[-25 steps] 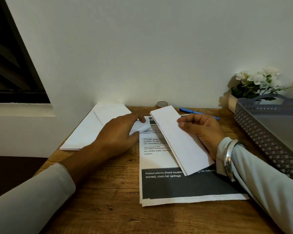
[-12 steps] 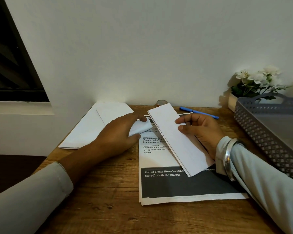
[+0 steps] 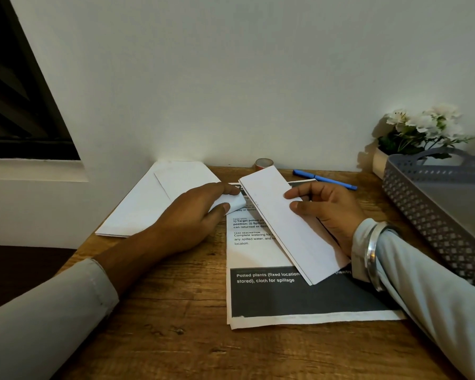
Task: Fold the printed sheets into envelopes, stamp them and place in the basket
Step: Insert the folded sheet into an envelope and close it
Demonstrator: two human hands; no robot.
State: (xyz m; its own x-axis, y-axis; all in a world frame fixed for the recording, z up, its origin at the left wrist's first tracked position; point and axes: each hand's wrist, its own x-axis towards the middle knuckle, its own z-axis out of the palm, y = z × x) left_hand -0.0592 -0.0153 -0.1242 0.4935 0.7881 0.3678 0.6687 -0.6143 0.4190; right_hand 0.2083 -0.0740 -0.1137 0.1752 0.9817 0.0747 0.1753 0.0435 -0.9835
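Printed sheet reads "TASK DESCRIPTION"; its dark band: "Potted plants (fixed location", "cloth for spillage"

On a wooden desk against a white wall, the right hand holds a folded sheet tilted over a stack of printed sheets. The left hand pinches the corner of an envelope from a pile of envelopes. A blue pen and a small tape roll lie near the wall. A grey basket stands at the right, with white flowers behind it.
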